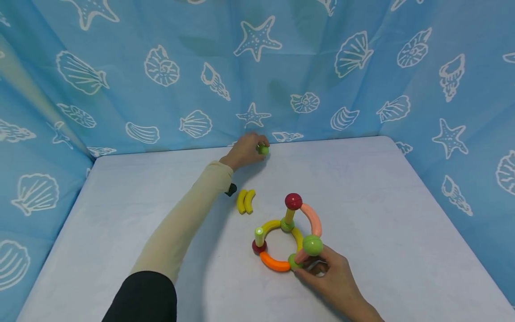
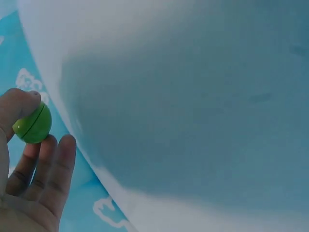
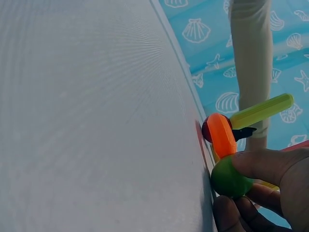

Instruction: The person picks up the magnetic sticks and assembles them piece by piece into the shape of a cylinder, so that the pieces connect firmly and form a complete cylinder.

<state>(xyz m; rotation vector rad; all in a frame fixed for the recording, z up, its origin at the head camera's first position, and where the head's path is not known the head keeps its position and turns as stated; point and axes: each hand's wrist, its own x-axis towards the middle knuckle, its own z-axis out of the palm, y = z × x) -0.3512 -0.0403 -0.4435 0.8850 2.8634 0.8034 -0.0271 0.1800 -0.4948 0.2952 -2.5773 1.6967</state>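
At the table's far edge my left hand (image 1: 246, 151) pinches a green ball (image 2: 36, 124) between thumb and fingers. Near the front, my right hand (image 1: 335, 281) grips a low green ball (image 3: 231, 177) of a ball-and-rod structure. Its base ring joins yellow curved rods (image 1: 270, 225) and an orange curved rod (image 1: 275, 263) with a red ball (image 1: 259, 247) and green balls. A light green stick (image 1: 259, 237) stands on that red ball. Higher up, a red ball (image 1: 293, 201) connects through a pink curved rod (image 1: 313, 219) to an upper green ball (image 1: 312, 245).
Two yellow curved rods (image 1: 245, 201) lie side by side behind the structure, to its left. The white table (image 1: 362, 179) is backed by a blue shell-print curtain (image 1: 257, 76). The left sleeve (image 1: 185, 219) stretches across the table's left part.
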